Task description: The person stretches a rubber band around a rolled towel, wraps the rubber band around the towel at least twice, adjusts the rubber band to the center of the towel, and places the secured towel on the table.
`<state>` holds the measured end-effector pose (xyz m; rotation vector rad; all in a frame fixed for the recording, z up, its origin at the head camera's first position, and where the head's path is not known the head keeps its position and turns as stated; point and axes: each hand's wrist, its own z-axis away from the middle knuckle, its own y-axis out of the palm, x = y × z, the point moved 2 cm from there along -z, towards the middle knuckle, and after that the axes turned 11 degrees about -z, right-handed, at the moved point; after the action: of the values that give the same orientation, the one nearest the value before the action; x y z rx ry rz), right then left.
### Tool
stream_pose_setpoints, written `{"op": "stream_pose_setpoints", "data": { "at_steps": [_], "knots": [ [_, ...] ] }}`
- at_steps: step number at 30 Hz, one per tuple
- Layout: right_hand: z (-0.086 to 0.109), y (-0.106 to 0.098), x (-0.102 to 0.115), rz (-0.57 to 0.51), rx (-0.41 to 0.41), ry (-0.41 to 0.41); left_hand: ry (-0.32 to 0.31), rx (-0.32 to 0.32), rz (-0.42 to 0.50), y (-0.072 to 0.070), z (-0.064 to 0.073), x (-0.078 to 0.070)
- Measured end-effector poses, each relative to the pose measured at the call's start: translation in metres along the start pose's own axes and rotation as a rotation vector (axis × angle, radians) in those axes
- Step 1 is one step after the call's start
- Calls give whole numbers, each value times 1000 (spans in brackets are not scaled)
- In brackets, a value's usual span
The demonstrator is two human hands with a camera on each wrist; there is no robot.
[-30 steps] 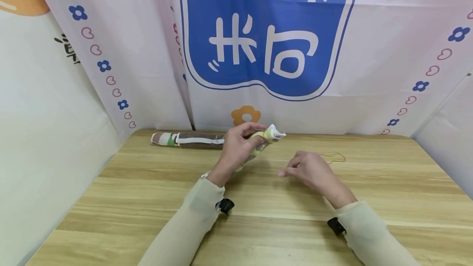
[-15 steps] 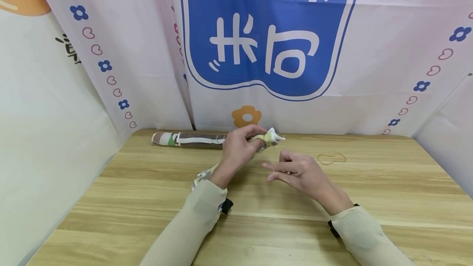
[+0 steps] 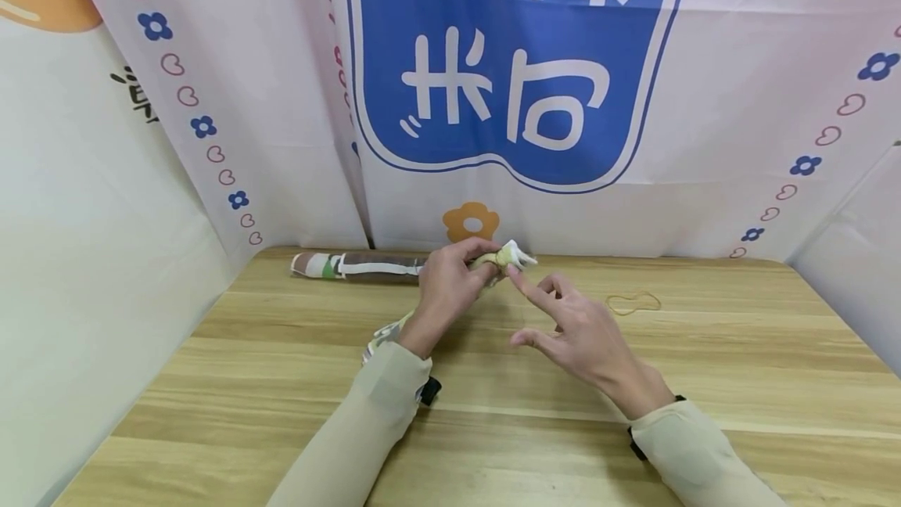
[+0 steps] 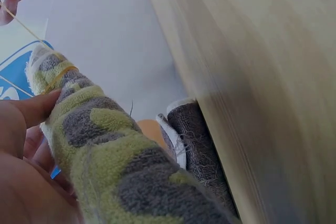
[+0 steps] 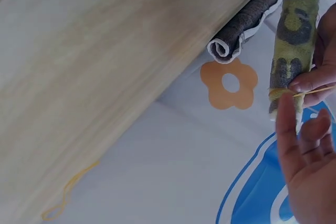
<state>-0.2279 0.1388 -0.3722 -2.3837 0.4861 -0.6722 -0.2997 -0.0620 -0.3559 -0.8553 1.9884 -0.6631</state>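
Observation:
My left hand (image 3: 450, 280) grips a rolled towel (image 4: 115, 150) in green and grey terry cloth, close to its narrow white-edged end. Around that end runs a yellow rubber band (image 4: 62, 74). One strand of the band stretches away from the roll towards my right fingers in the left wrist view. My right hand (image 3: 587, 331) has its index finger extended to the towel end, at the band, with the thumb held apart. How the band lies on that finger is partly hidden.
Behind my left hand a second rolled towel (image 3: 380, 266), dark brown with white edging, lies along the table's back edge. A loose yellow rubber band (image 5: 67, 190) is on the wooden table (image 3: 535, 444), to the right. A printed cloth (image 3: 281, 100) hangs behind.
My right hand has moved left and up to the towel end, and its index finger has straightened away from the thumb. The left hand keeps its hold, with little movement.

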Motion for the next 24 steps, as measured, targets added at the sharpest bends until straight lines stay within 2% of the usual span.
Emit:
{"op": "stream_pose_setpoints", "data": {
  "at_steps": [8,12,15,19,24],
  "knots": [
    [0,-1,5,136,20,236,-26,4,-20,1,0,1],
    [0,-2,5,149,15,369,-19,-9,-24,1,0,0],
    [1,-1,7,145,8,423,-16,-21,-26,0,0,-1],
    [1,2,10,80,19,470,-24,-40,-25,1,0,-1],
    [0,4,8,-186,28,597,-51,-67,13,1,1,-3]
  ]
}}
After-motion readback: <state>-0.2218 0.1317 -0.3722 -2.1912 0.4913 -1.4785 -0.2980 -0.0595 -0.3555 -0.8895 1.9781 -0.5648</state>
